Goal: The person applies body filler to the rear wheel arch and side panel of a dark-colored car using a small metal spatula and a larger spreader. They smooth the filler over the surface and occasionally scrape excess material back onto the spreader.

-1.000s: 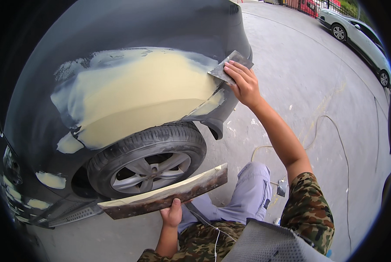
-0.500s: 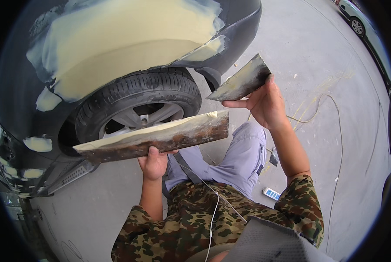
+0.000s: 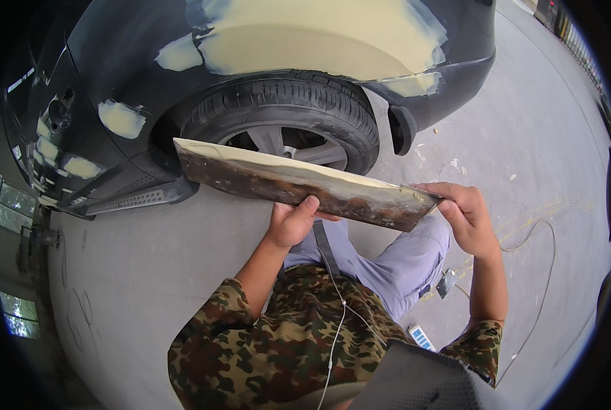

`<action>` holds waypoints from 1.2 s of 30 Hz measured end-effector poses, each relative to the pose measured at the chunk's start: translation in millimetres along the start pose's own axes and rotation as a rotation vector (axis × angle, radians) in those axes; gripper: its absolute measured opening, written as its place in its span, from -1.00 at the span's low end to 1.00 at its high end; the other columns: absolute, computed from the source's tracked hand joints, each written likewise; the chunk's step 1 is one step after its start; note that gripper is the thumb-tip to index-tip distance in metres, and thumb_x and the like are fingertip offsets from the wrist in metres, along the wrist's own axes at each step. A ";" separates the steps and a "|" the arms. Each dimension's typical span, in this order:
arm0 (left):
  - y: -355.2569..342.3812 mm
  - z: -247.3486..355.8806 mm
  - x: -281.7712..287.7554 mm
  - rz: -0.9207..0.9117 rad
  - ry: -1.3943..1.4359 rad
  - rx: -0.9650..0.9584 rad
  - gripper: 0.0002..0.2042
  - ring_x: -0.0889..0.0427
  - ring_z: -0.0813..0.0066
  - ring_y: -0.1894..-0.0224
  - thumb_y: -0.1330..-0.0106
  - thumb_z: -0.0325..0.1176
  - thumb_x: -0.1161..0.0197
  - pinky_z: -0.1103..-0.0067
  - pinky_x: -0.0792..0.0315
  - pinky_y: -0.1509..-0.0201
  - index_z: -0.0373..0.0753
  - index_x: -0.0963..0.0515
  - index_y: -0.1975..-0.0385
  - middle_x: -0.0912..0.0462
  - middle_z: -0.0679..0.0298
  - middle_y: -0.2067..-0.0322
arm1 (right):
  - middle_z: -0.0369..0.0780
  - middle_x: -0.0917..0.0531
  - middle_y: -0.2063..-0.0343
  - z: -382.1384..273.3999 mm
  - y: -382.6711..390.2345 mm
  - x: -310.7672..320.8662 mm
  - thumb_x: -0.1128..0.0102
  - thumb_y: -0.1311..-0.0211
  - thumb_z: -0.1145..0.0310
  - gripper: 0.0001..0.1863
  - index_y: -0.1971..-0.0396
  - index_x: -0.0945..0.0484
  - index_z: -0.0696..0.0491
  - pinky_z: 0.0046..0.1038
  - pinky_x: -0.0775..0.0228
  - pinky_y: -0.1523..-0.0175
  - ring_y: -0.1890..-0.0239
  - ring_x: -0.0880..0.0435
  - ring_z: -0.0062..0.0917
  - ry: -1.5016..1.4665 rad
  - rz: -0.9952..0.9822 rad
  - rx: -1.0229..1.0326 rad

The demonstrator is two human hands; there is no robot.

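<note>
My left hand (image 3: 293, 222) grips the lower edge of a long, stained metal board (image 3: 271, 186), thumb on its near face. Cream body filler (image 3: 292, 162) lies along the board's upper edge. My right hand (image 3: 468, 213) pinches a smaller spreader plate (image 3: 423, 192) at the board's right end; the plate is turned nearly edge-on, so most of its face is hidden. Beyond the board stands a dark car with a broad cream filler patch (image 3: 319, 37) on the panel over its wheel (image 3: 285, 119). The board covers the lower part of that wheel.
Smaller filler patches (image 3: 122, 119) mark the car's left part, above a side step (image 3: 131, 198). A cable (image 3: 550, 273) curves over the grey floor at right. By my leg lie a power strip (image 3: 421, 337) and a small dark plate (image 3: 447, 283).
My right hand has brought the spreader plate down from above onto the board's right end. The board now slopes down to the right. My view has swung left along the car.
</note>
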State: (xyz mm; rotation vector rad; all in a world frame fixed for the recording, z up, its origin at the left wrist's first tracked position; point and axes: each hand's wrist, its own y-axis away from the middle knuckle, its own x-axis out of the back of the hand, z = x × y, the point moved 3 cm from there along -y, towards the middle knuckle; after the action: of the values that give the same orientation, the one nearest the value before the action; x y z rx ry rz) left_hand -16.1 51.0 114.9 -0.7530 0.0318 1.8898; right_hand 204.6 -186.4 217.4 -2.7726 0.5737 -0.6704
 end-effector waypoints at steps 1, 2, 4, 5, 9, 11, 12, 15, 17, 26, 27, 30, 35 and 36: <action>4.2 1.5 0.2 -0.015 -0.015 0.011 -0.58 -0.76 0.06 -0.14 -0.62 -0.36 -0.19 0.15 -0.81 -0.04 -0.35 -0.37 -0.37 -0.65 -0.04 -0.18 | -0.01 -0.84 0.07 -4.0 3.8 -0.7 -0.17 -0.53 0.39 -0.68 -0.09 -0.73 0.24 -0.30 -0.63 -0.10 0.06 -0.85 -0.25 0.084 0.007 0.036; 10.0 2.0 0.2 -0.032 -0.030 0.011 -0.58 -0.75 0.06 -0.15 -0.62 -0.36 -0.19 0.15 -0.81 -0.05 -0.35 -0.37 -0.37 -0.65 -0.04 -0.19 | 0.00 -0.83 0.07 -5.1 9.8 -2.2 -0.18 -0.51 0.40 -0.69 -0.08 -0.73 0.24 -0.28 -0.63 -0.10 0.07 -0.85 -0.20 0.112 -0.010 0.026; 20.0 2.2 1.6 -0.038 -0.050 0.014 -0.59 -0.74 0.05 -0.17 -0.62 -0.37 -0.18 0.14 -0.80 -0.07 -0.35 -0.37 -0.38 -0.64 -0.03 -0.20 | 0.02 -0.82 0.06 -3.9 25.1 -2.2 -0.20 -0.49 0.43 -0.70 -0.08 -0.73 0.23 -0.26 -0.63 -0.09 0.08 -0.83 -0.11 0.198 -0.014 0.008; 26.9 0.8 2.6 -0.025 -0.055 0.019 -0.59 -0.74 0.04 -0.17 -0.62 -0.37 -0.18 0.13 -0.80 -0.08 -0.35 -0.37 -0.38 -0.63 -0.03 -0.21 | 0.03 -0.82 0.05 3.3 32.6 -2.0 -0.20 -0.49 0.44 -0.71 -0.07 -0.73 0.23 -0.25 -0.63 -0.10 0.07 -0.83 -0.09 0.268 -0.036 -0.080; 46.3 4.3 13.8 0.086 -0.025 -0.043 -0.56 -0.79 -0.03 -0.07 -0.60 -0.35 -0.21 0.05 -0.80 -0.04 -0.36 -0.34 -0.37 -0.66 -0.09 -0.15 | 0.06 -0.80 0.01 51.0 63.9 -2.6 -0.16 -0.55 0.45 -0.72 -0.09 -0.72 0.23 -0.27 -0.59 -0.18 -0.01 -0.81 -0.09 0.427 0.110 -0.397; 50.0 10.0 24.2 0.060 0.034 -0.111 -0.59 -0.78 -0.05 -0.08 -0.62 -0.39 -0.16 0.03 -0.79 -0.04 -0.34 -0.34 -0.38 -0.66 -0.08 -0.16 | 0.06 -0.79 -0.02 83.2 78.2 -9.7 -0.12 -0.59 0.44 -0.70 -0.14 -0.70 0.22 -0.31 -0.54 -0.24 -0.08 -0.79 -0.15 0.416 0.311 -0.440; 53.8 11.7 30.1 0.079 0.014 -0.138 -0.59 -0.77 -0.04 -0.09 -0.63 -0.39 -0.16 0.02 -0.78 -0.06 -0.32 -0.35 -0.38 -0.66 -0.06 -0.16 | 0.05 -0.79 -0.04 98.9 87.6 -16.0 -0.09 -0.62 0.44 -0.69 -0.17 -0.68 0.21 -0.33 -0.51 -0.28 -0.11 -0.78 -0.20 0.392 0.421 -0.419; 61.3 20.2 47.3 0.041 -0.119 -0.178 -0.60 -0.75 -0.03 -0.12 -0.63 -0.40 -0.16 0.00 -0.75 -0.09 -0.28 -0.37 -0.39 -0.66 -0.01 -0.18 | -0.01 -0.75 -0.15 137.1 121.0 -31.9 0.01 -0.68 0.43 -0.62 -0.31 -0.60 0.21 -0.36 -0.39 -0.41 -0.26 -0.68 -0.37 0.270 0.713 -0.458; 63.3 25.4 56.8 0.020 -0.189 -0.183 -0.60 -0.74 -0.01 -0.12 -0.63 -0.40 -0.18 -0.02 -0.73 -0.10 -0.27 -0.39 -0.39 -0.64 0.01 -0.20 | -0.04 -0.72 -0.20 156.9 136.5 -48.0 0.03 -0.69 0.45 -0.60 -0.34 -0.57 0.22 -0.34 -0.36 -0.45 -0.30 -0.65 -0.38 0.152 0.965 -0.439; 37.3 34.4 68.9 -0.013 -0.163 -0.055 -0.70 -0.79 0.18 -0.02 -0.63 -0.42 -0.20 0.28 -0.61 -0.25 -0.47 -0.54 -0.21 -0.79 -0.01 0.04 | -0.02 -0.59 -0.38 200.9 145.6 -88.9 0.09 -0.68 0.47 -0.55 -0.43 -0.47 0.27 -0.34 -0.29 -0.52 -0.44 -0.54 -0.34 0.221 1.257 -0.483; 34.0 32.0 66.5 -0.012 -0.158 -0.040 -0.71 -0.79 0.19 -0.02 -0.63 -0.42 -0.21 0.30 -0.60 -0.25 -0.47 -0.55 -0.20 -0.79 -0.01 0.05 | -0.03 -0.60 -0.37 204.8 143.0 -91.7 0.08 -0.68 0.46 -0.55 -0.42 -0.48 0.27 -0.34 -0.29 -0.51 -0.43 -0.55 -0.33 0.280 1.252 -0.495; 27.7 23.3 60.0 -0.022 -0.228 -0.007 -0.72 -0.78 0.22 -0.02 -0.62 -0.40 -0.21 0.33 -0.59 -0.24 -0.47 -0.57 -0.17 -0.80 0.02 0.06 | -0.03 -0.61 -0.36 209.8 140.4 -98.4 0.04 -0.67 0.47 -0.56 -0.41 -0.50 0.26 -0.32 -0.31 -0.50 -0.43 -0.55 -0.30 0.415 1.244 -0.473; 42.5 11.9 70.2 -0.009 -0.170 0.031 -0.73 -0.76 0.30 -0.03 -0.60 -0.40 -0.26 0.38 -0.55 -0.26 -0.43 -0.60 -0.15 -0.80 0.09 0.05 | 0.00 -0.58 -0.39 195.3 135.0 -103.1 -0.03 -0.59 0.56 -0.56 -0.39 -0.53 0.21 -0.23 -0.21 -0.57 -0.50 -0.47 -0.14 0.705 1.177 -0.491; 49.0 11.2 77.3 -0.001 -0.168 0.035 -0.73 -0.75 0.32 -0.03 -0.60 -0.41 -0.27 0.38 -0.55 -0.27 -0.43 -0.60 -0.15 -0.80 0.10 0.04 | -0.01 -0.58 -0.39 188.5 130.6 -103.4 -0.05 -0.58 0.57 -0.56 -0.38 -0.53 0.20 -0.21 -0.21 -0.57 -0.50 -0.46 -0.13 0.749 1.173 -0.468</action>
State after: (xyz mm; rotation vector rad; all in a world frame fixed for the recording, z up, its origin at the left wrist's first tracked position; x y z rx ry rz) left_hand -81.9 96.7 69.1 -0.5687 -0.0403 1.9409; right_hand 168.6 -235.3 -26.7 -1.7797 2.4207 -1.2732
